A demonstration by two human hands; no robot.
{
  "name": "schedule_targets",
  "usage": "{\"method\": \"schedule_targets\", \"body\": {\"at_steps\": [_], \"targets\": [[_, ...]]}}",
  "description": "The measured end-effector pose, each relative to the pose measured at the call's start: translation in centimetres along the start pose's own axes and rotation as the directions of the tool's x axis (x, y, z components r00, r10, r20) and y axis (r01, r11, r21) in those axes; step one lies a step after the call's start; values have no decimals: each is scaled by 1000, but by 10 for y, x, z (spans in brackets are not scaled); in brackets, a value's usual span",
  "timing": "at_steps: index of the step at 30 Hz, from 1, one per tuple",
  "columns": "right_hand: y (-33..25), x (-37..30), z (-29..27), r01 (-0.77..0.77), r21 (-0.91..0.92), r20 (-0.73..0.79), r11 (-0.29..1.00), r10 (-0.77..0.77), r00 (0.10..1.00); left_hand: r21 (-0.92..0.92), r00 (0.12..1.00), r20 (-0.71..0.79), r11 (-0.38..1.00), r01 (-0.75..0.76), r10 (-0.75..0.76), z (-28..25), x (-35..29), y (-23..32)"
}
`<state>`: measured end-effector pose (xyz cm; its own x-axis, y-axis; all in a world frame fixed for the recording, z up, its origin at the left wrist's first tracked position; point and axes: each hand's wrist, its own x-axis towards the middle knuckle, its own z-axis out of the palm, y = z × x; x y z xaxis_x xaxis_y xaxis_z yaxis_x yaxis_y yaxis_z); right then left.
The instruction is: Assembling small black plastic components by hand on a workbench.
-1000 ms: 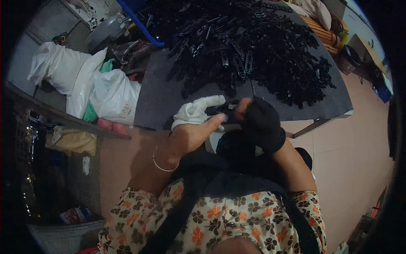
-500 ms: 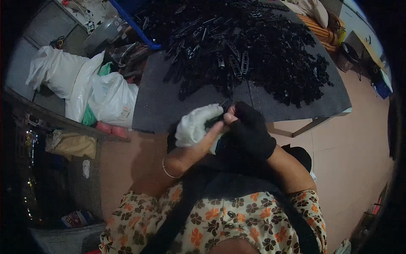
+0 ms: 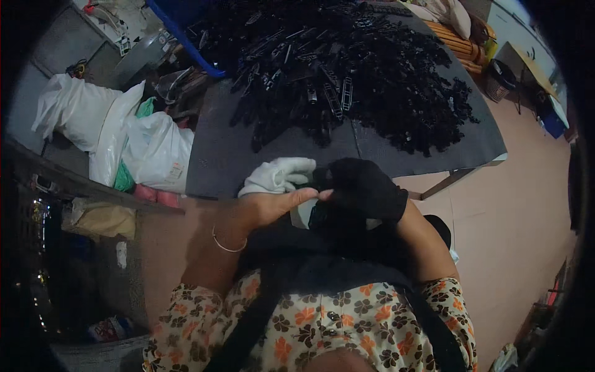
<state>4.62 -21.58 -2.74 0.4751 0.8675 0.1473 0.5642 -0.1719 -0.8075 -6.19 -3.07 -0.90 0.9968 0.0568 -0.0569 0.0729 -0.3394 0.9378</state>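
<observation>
My left hand, in a white glove that leaves the thumb bare, is closed with its fingers bent forward. My right hand wears a black glove with a bare thumb tip and is closed against it. The two thumbs meet over the lap, just off the table's near edge. A small dark part shows between the fingers, mostly hidden, and its kind cannot be made out. Beyond my hands, a large heap of black plastic pieces covers much of the table; some are long and ladder-like.
The table has a dark grey top. A blue tray stands at its far left edge. White plastic sacks lie on the left, with a brown bag below. A dark basket stands on the floor at right.
Both hands have drawn slightly lower, off the table's edge, and the thumbs now meet tip to tip. My right fingers have moved from a raised pinch to curling over. The whole view has shifted a little.
</observation>
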Motion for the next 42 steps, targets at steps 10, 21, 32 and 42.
{"method": "schedule_targets", "body": {"at_steps": [10,21,32,42], "targets": [[44,-18,-44,-330,-615,-560,716,-102,822,763,945,-269,641,90,188,27,75,17],[26,-1,-31,48,-144,-536,988,-119,836,485,871,-325,856,-181,368,4,39,-6],[6,10,6,355,-234,-479,905,-425,768,0,988,-139,997,75,-74,13,14,17],[13,11,10,438,-490,-463,754,-650,602,-196,985,-164,980,12,-45,14,7,25]]}}
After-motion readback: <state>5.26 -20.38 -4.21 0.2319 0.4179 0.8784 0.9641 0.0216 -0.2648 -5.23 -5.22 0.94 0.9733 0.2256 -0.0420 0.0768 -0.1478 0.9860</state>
